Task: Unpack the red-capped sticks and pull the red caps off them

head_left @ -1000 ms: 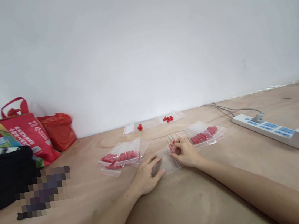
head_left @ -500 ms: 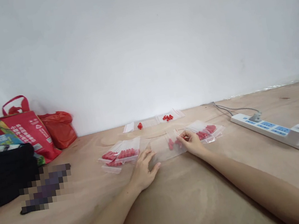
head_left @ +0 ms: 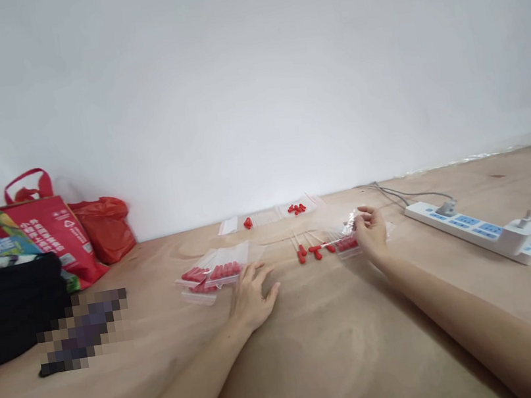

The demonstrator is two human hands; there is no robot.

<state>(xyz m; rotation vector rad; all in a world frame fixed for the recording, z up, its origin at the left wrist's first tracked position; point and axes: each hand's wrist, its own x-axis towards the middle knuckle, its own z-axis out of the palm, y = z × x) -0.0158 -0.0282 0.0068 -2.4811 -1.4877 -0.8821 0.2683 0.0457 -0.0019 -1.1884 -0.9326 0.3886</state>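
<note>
Over there, the right hand's (head_left: 372,233) fingers pinch crinkled clear plastic (head_left: 350,221) (it catches the light). The left hand's (head_left: 253,297) fingers are loosely spread beside filled bags (head_left: 221,272). Loose red-headed sticks (head_left: 317,254) lie between, toward the far edge of the desk (head_left: 300,366).

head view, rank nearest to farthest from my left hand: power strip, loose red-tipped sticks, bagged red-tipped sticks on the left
Order from your left hand:
1. Bagged red-tipped sticks: left pile, right by the fingers.
2. Loose red-tipped sticks: to the hand's right, between the two piles of bags.
3. Power strip: far off to the right, past your right hand.
</note>
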